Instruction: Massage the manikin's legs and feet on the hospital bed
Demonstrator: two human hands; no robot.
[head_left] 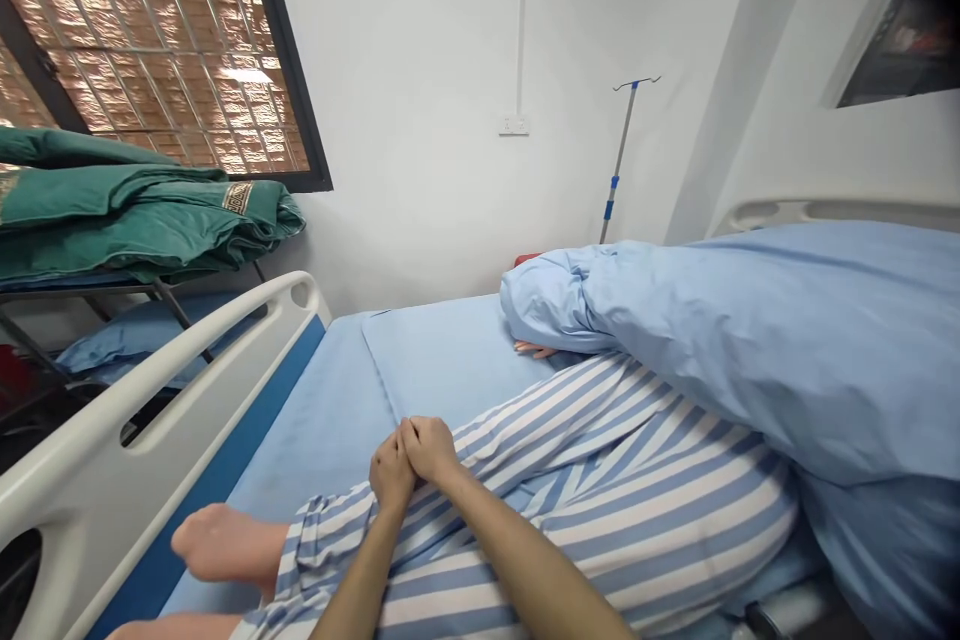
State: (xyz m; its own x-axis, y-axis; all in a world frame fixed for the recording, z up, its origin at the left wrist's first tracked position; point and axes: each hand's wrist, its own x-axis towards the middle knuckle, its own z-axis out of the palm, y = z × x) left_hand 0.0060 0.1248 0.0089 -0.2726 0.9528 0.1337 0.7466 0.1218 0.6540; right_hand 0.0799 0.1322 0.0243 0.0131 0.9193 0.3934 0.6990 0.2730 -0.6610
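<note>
My left hand (391, 472) and my right hand (430, 448) lie side by side, touching, on the far lower leg of a figure in blue-and-white striped trousers (660, 530). The fingers of both hands curl over the far side of this leg (341, 510), around the shin; their tips are hidden. A bare foot (225, 540), smooth like a manikin's, sticks out of the trouser cuff at the left. Part of the other leg (180, 628) shows at the bottom edge. A light blue quilt (720, 330) covers the upper body, and some fingers (534, 350) poke out beneath it.
The figure lies on a bed with a blue sheet (450, 340). A white-and-blue end board (217, 360) rises at the left, and another board (840, 210) at the far right. Folded green covers (142, 210) lie beyond, under a barred window. An IV pole (619, 160) stands by the wall.
</note>
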